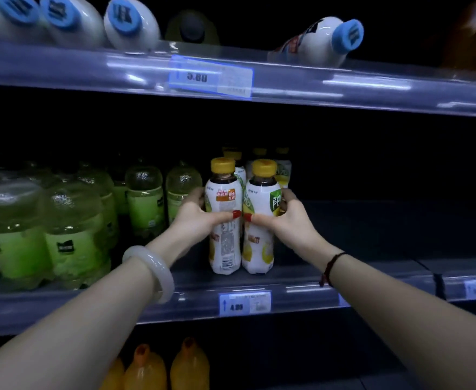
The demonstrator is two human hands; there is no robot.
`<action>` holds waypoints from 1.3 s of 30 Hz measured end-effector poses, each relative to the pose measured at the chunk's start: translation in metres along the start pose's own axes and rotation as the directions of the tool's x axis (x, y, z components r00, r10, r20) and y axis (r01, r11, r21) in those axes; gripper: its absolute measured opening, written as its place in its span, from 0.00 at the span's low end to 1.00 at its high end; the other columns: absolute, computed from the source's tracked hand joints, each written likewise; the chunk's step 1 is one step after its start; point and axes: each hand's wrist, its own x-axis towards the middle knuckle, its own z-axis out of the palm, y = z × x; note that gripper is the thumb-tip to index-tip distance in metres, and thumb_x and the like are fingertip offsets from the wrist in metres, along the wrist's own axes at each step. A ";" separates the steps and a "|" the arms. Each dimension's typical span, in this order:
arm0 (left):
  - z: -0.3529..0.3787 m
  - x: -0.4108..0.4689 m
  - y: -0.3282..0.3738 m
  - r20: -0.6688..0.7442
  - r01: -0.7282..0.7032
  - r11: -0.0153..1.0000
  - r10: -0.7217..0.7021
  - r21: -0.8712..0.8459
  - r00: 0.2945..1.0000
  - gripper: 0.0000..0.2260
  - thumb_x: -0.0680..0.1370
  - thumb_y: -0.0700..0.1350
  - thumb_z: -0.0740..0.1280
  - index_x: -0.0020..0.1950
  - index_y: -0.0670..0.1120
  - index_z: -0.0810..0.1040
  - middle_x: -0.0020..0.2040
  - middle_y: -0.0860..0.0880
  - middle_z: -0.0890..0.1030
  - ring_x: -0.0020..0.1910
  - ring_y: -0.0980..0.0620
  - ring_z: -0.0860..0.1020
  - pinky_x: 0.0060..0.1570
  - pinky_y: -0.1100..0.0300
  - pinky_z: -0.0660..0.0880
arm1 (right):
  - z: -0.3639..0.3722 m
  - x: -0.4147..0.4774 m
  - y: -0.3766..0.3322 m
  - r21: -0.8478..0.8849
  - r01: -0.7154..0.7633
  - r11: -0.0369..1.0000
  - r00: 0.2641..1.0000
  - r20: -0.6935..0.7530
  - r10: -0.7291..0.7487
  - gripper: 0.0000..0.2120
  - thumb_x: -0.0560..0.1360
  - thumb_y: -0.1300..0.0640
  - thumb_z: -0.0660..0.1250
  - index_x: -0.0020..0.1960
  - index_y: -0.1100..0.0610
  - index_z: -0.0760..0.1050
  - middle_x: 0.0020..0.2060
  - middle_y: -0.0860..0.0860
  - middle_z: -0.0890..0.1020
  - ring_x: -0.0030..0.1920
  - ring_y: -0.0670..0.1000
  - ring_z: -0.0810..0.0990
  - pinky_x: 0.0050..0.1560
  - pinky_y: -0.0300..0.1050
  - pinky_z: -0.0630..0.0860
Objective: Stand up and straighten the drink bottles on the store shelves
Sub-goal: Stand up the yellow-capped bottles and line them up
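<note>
Together, the left yellow-capped bottle [223, 249] is gripped by the left hand [194, 219], thumb across its label, and the right yellow-capped bottle [259, 249] is gripped likewise by the right hand [289, 220]. Both are held upright and touching at the middle shelf [90, 308] front. Green drink bottles [73, 237] are ranged alongside on the left; a blue-capped white bottle [321, 43] is seen tipped over above.

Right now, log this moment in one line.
left hand: grips left yellow-capped bottle; right hand: grips right yellow-capped bottle; both upright; rightmost blue-capped bottle above: tipped
</note>
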 end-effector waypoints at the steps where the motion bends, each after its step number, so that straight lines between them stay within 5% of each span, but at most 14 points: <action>1: 0.002 0.001 -0.002 0.010 -0.017 1.000 0.017 0.011 1.000 0.26 0.67 0.38 0.76 0.63 0.44 0.71 0.50 0.51 0.80 0.43 0.59 0.77 0.37 0.65 0.73 | -0.002 0.001 0.002 0.026 -0.006 1.000 1.000 0.009 0.006 0.26 0.67 0.63 0.76 0.60 0.54 0.69 0.48 0.48 0.83 0.45 0.43 0.84 0.44 0.40 0.81; 10: 0.008 -0.001 -0.006 0.037 -0.052 0.996 0.049 0.077 0.998 0.23 0.71 0.42 0.73 0.63 0.47 0.69 0.53 0.49 0.79 0.44 0.57 0.77 0.42 0.62 0.74 | -0.009 0.006 0.022 0.078 0.013 0.997 0.997 0.072 -0.018 0.25 0.71 0.63 0.73 0.64 0.55 0.68 0.50 0.46 0.82 0.44 0.40 0.83 0.40 0.33 0.79; 14: 0.002 -0.012 0.004 0.054 -0.088 0.980 0.080 0.178 0.995 0.25 0.70 0.39 0.74 0.64 0.44 0.68 0.54 0.49 0.78 0.45 0.58 0.75 0.40 0.66 0.72 | -0.007 0.001 0.009 -0.085 -0.030 0.996 0.993 0.113 0.039 0.23 0.71 0.57 0.74 0.61 0.55 0.68 0.54 0.49 0.82 0.48 0.42 0.81 0.40 0.33 0.79; 16: -0.011 -0.016 0.010 -0.020 -0.170 0.947 0.183 0.274 0.983 0.32 0.68 0.43 0.76 0.68 0.44 0.66 0.58 0.52 0.74 0.54 0.57 0.72 0.50 0.65 0.72 | -0.009 -0.008 -0.005 -0.226 0.024 0.974 0.998 0.070 -0.009 0.24 0.67 0.50 0.76 0.57 0.51 0.67 0.51 0.46 0.80 0.49 0.42 0.80 0.41 0.34 0.78; 18: -0.027 -0.024 0.019 -0.042 -0.284 0.876 0.325 0.390 0.945 0.31 0.68 0.47 0.76 0.67 0.47 0.67 0.60 0.55 0.72 0.60 0.58 0.70 0.58 0.62 0.69 | -0.016 -0.024 -0.021 -0.487 0.151 0.860 0.980 -0.041 -0.195 0.24 0.66 0.42 0.74 0.53 0.49 0.66 0.49 0.44 0.76 0.48 0.43 0.78 0.44 0.40 0.79; 20: -0.041 -0.034 0.033 0.020 -0.374 0.825 0.404 0.424 0.915 0.24 0.68 0.47 0.75 0.61 0.52 0.72 0.58 0.57 0.75 0.58 0.62 0.72 0.59 0.62 0.71 | -0.021 -0.040 -0.042 -0.663 0.306 0.684 0.914 0.002 -0.407 0.19 0.68 0.40 0.70 0.49 0.49 0.67 0.44 0.44 0.74 0.43 0.44 0.75 0.41 0.44 0.77; 25: -0.064 -0.047 0.081 0.148 -0.452 0.794 0.432 0.407 0.890 0.20 0.68 0.47 0.75 0.52 0.63 0.72 0.52 0.66 0.76 0.56 0.66 0.74 0.51 0.67 0.74 | -0.016 -0.043 -0.118 -0.570 0.637 0.519 0.752 0.314 -0.579 0.12 0.74 0.42 0.65 0.47 0.51 0.71 0.39 0.43 0.74 0.38 0.41 0.73 0.36 0.39 0.73; 33: -0.094 -0.045 0.186 0.108 -0.450 0.822 0.442 0.349 0.891 0.14 0.65 0.57 0.70 0.50 0.62 0.75 0.50 0.62 0.79 0.51 0.62 0.77 0.47 0.67 0.74 | -0.009 -0.020 -0.243 -0.466 0.553 0.691 0.832 0.263 -0.489 0.13 0.72 0.44 0.67 0.49 0.52 0.73 0.42 0.43 0.73 0.43 0.43 0.74 0.43 0.40 0.72; 39: -0.119 -0.029 0.260 0.056 -0.346 0.870 0.349 0.350 0.935 0.21 0.63 0.61 0.70 0.55 0.63 0.74 0.55 0.60 0.78 0.56 0.62 0.75 0.53 0.65 0.74 | -0.034 0.001 -0.298 -0.550 0.390 0.738 0.921 0.225 -0.319 0.22 0.71 0.43 0.70 0.60 0.49 0.70 0.56 0.40 0.72 0.59 0.40 0.71 0.62 0.42 0.70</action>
